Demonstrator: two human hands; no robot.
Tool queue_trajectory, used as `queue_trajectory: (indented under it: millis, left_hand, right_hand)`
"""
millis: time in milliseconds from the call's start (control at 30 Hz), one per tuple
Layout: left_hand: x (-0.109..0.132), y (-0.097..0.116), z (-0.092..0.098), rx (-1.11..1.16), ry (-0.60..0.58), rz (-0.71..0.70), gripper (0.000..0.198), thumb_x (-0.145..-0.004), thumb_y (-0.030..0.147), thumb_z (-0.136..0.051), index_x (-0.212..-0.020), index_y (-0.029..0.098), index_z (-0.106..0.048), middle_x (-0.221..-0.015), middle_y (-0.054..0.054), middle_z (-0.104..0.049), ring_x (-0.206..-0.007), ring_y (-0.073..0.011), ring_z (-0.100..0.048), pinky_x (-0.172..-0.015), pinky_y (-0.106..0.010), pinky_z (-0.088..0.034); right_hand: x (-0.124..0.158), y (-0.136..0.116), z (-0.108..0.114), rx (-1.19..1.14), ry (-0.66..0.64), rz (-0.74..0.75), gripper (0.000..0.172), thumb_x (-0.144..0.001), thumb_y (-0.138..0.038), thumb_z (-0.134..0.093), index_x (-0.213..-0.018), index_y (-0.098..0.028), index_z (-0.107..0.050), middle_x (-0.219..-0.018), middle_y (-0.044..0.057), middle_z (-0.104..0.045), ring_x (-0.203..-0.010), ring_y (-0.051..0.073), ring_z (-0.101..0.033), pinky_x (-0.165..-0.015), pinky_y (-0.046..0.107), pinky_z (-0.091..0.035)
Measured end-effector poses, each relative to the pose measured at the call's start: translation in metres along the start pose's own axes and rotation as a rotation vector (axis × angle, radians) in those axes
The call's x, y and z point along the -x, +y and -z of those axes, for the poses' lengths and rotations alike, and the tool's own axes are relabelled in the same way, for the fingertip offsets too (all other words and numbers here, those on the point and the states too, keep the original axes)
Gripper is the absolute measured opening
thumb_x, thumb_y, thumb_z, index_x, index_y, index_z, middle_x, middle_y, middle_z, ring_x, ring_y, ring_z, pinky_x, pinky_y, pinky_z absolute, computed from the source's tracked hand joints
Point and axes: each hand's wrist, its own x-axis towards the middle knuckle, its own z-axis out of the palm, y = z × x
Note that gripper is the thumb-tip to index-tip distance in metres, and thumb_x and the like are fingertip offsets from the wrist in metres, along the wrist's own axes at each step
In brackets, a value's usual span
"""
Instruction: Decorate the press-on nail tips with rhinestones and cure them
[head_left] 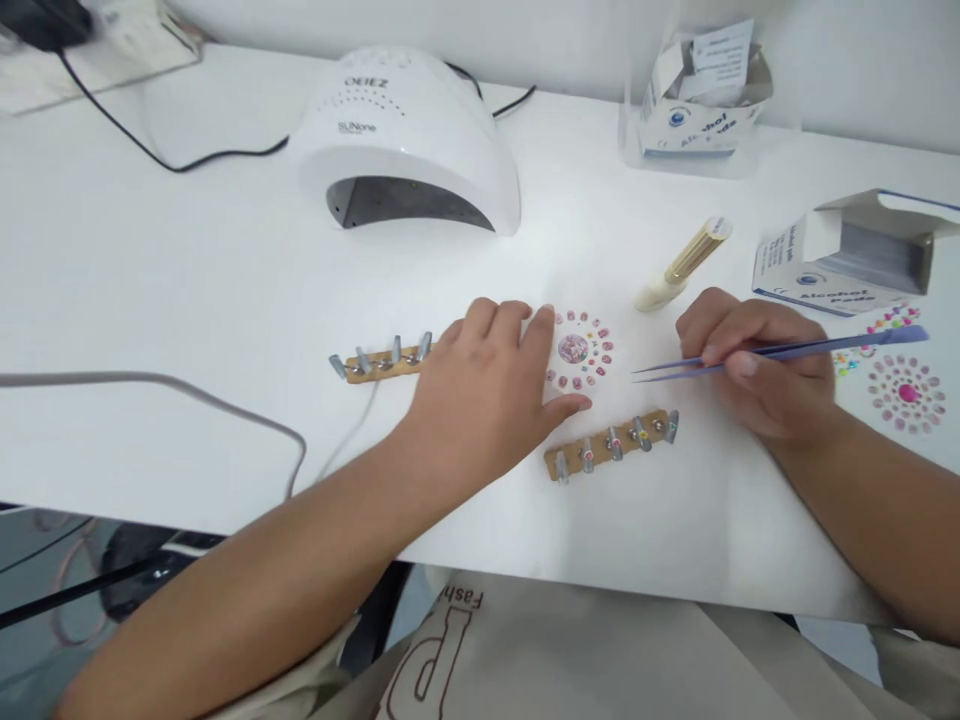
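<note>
My right hand [765,360] is closed around a pair of purple tweezers [795,349], whose tips point left and stand slightly apart. My left hand [487,390] rests palm down with its thumb spread, at the left edge of a round pattern of pink gems [573,348], partly covering it. Just below lies a cork-coloured strip [600,447] with several silvery nail tips standing on it; some carry small coloured decorations. A second strip [382,364] with grey nail tips reaches under my left hand, so its right end is hidden.
A white nail lamp [412,130] stands at the back. Right of it are a gold-capped bottle [686,262], an open alcohol pads box [802,260] and another box [690,125] in a clear tray. More gem patterns [906,393] lie far right. A grey cable [165,379] crosses the left side.
</note>
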Motion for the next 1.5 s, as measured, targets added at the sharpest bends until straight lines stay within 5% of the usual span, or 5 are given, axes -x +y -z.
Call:
queue_trajectory:
  millis: [467,700,1000,1300,1500]
  left_hand:
    - [-0.017,-0.003,-0.007,0.044,-0.123,-0.091,0.029,-0.088,0.033,-0.058,-0.114,0.02,-0.064,-0.113,-0.01,-0.06,-0.099,-0.0285,-0.055,-0.073,-0.039,-0.052]
    - [-0.018,-0.001,-0.016,0.134,-0.056,-0.07,0.086,-0.071,0.056,-0.073,-0.138,0.01,-0.044,-0.137,-0.015,-0.051,-0.12,-0.0351,-0.045,-0.095,-0.048,-0.047]
    - [-0.016,-0.002,-0.016,0.083,-0.028,-0.093,0.064,-0.085,0.045,-0.064,-0.14,0.019,-0.046,-0.125,-0.011,-0.062,-0.106,-0.0311,-0.054,-0.086,-0.044,-0.05]
    - [-0.017,-0.003,-0.015,0.152,-0.041,-0.105,0.059,-0.086,0.04,-0.062,-0.139,0.021,-0.045,-0.127,-0.011,-0.06,-0.107,-0.0313,-0.052,-0.087,-0.046,-0.049]
    - [-0.002,-0.006,-0.005,0.619,0.201,-0.018,0.061,-0.083,0.037,-0.06,-0.137,0.024,-0.034,-0.136,-0.014,-0.044,-0.109,-0.0263,-0.053,-0.086,-0.044,-0.051]
  right_hand:
    - [-0.005,0.006,-0.01,-0.107,-0.084,-0.234,0.009,-0.087,-0.026,-0.061,-0.089,-0.025,-0.069,-0.078,0.001,-0.064,-0.098,0.02,-0.061,-0.092,0.041,-0.047]
    - [-0.004,0.003,-0.011,-0.2,-0.058,-0.288,0.009,-0.086,-0.025,-0.062,-0.089,-0.024,-0.07,-0.079,0.001,-0.065,-0.107,0.023,-0.061,-0.102,0.045,-0.044]
    - [-0.002,0.002,-0.008,-0.168,0.057,-0.217,0.009,-0.084,-0.028,-0.063,-0.087,-0.025,-0.07,-0.078,0.001,-0.068,-0.099,0.022,-0.065,-0.098,0.046,-0.047]
    - [-0.004,0.008,-0.016,-0.112,-0.114,-0.158,0.01,-0.087,-0.023,-0.06,-0.084,-0.022,-0.069,-0.078,0.002,-0.066,-0.099,0.022,-0.064,-0.091,0.044,-0.049]
    - [-0.004,0.002,-0.015,-0.137,0.006,-0.082,0.011,-0.087,-0.025,-0.059,-0.082,-0.023,-0.069,-0.068,0.002,-0.063,-0.091,0.024,-0.067,-0.085,0.046,-0.052]
